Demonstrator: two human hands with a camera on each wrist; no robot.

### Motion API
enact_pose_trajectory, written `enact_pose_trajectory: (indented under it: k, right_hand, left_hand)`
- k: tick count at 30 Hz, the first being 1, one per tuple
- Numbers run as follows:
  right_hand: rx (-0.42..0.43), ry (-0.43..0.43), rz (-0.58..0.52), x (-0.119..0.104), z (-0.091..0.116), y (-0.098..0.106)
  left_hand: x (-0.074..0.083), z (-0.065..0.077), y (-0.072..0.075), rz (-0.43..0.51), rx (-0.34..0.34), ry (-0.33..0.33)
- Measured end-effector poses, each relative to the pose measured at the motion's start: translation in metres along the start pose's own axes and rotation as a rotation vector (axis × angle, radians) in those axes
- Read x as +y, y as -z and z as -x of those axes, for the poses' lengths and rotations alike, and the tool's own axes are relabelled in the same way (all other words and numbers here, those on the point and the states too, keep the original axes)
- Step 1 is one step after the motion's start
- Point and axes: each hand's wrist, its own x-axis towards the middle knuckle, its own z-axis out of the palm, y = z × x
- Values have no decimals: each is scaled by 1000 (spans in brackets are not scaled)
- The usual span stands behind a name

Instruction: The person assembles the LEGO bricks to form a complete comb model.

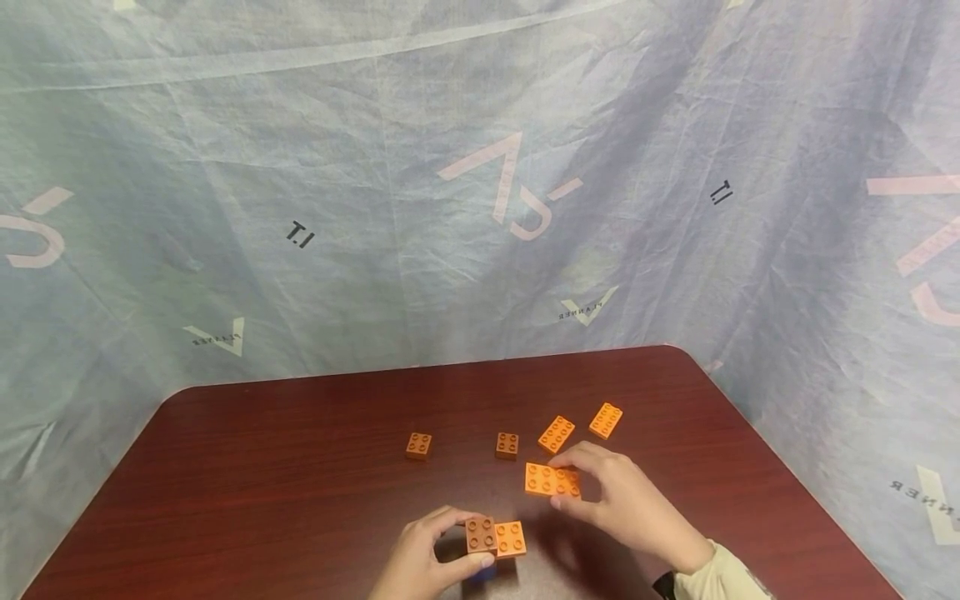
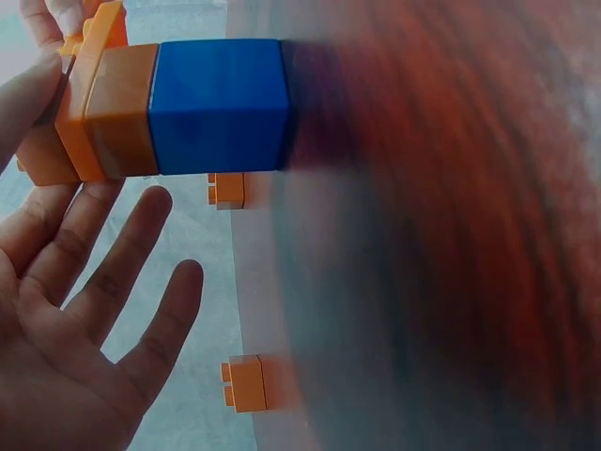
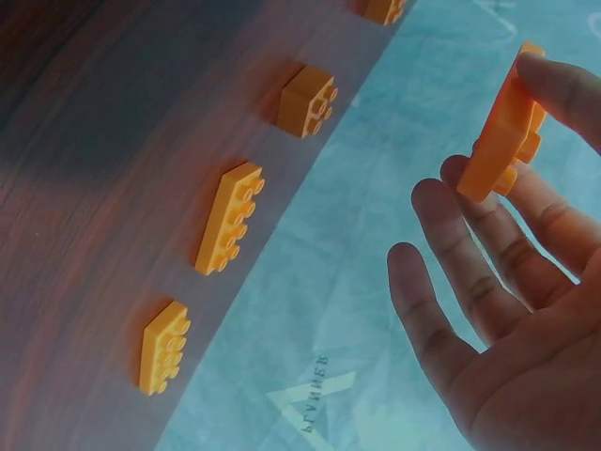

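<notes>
My left hand pinches a stack of toy building bricks between thumb and fingers near the table's front. At the bottom of the stack is a blue brick, then a brown-orange brick. Above these lies an orange plate brick that juts out to the right, topped by a brown square brick. To the right, my right hand pinches a flat orange brick by one end, lifted off the table, its studs facing up in the head view.
Two small brown-orange square bricks, one left and one nearer the middle, stand beyond the hands. Two long orange bricks, one nearer and one farther right, lie beyond my right hand. A fabric sheet hangs behind the dark red table.
</notes>
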Motion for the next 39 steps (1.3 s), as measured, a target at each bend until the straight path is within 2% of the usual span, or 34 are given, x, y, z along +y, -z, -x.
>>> enact_pose_trajectory:
  k: [14,19,24,32,39]
  right_hand:
    - [-28,50,-13,-18,-1,-7]
    - [-34,95,-7,-22,-1,-12]
    - [-50,134,-12,-27,-2,-18]
    - [-123,112,-32,-35,-5,-23]
    - [-133,142,-37,-40,-8,-25]
  left_hand:
    - [-2,0,-1,-2,16,-29]
    - [-2,0,-2,-14,23,-52]
    - [-2,0,-2,-12,11,-42]
    - [-1,-1,-1,-29,16,-59]
    - [-1,0,-2,-10,22,-75]
